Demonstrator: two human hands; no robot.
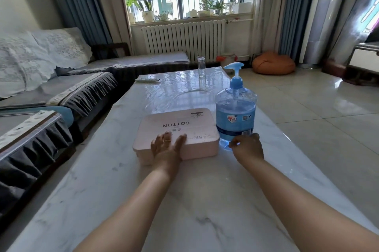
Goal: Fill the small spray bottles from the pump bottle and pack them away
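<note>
Your left hand (167, 146) lies flat on the near edge of the pink lidded box (176, 134), fingers (164, 138) straight and released, gripping nothing. At the box's 3 o'clock, just beside it on the marble worktop (184, 200), stands the blue pump bottle (235, 112). Your right hand (249, 147) sits at the bottle's base, fingers curled; whether they grasp it, you cannot tell. A clear glass (201, 66) stands at 12 o'clock, well apart.

Both bare forearms extended forward, roughly parallel. Left hand (167, 146) laid flat, palm down, fingers straight and slightly spread — ring on one finger. Right hand (248, 146) set further right, fingers curled inward, knuckles up — grip not discernible.
</note>
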